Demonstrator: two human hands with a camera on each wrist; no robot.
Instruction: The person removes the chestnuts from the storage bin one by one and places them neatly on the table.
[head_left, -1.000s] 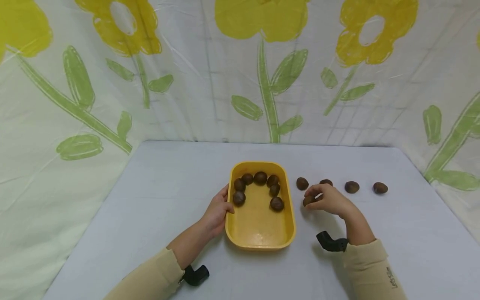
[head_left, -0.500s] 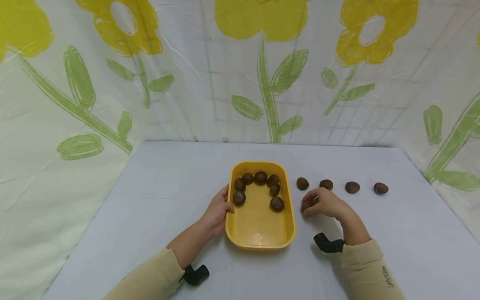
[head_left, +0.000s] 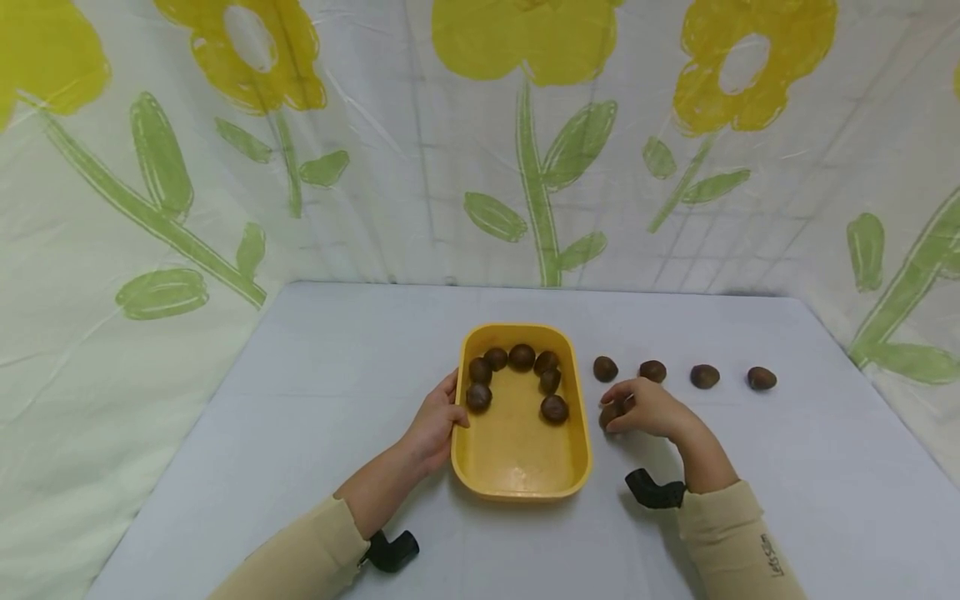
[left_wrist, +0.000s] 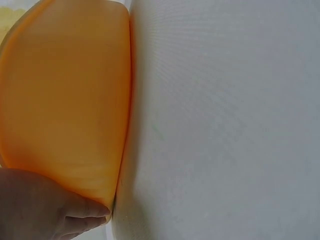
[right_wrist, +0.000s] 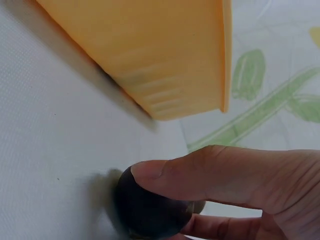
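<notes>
A yellow rectangular tray (head_left: 521,483) lies on the table, holding several brown chestnuts (head_left: 554,408) in an arch along its far end and sides. My left hand (head_left: 435,423) grips the tray's left wall, thumb over the rim; in the left wrist view the fingers (left_wrist: 82,215) lie along its outer side. Just right of the tray, my right hand (head_left: 652,407) pinches one dark chestnut (right_wrist: 150,207) between thumb and fingers, low over the table. Part of that chestnut is hidden by the fingers in the head view.
Several chestnuts (head_left: 704,376) stand in a row on the white table (head_left: 337,350), beyond and right of my right hand. Behind the table hangs a pale curtain (head_left: 375,167) painted with yellow flowers. A black wrist camera (head_left: 656,490) juts out under the right wrist.
My right hand has shifted slightly left and toward me with the chestnut, uncovering the chestnut behind it in the row. The left hand and tray stay in place.
</notes>
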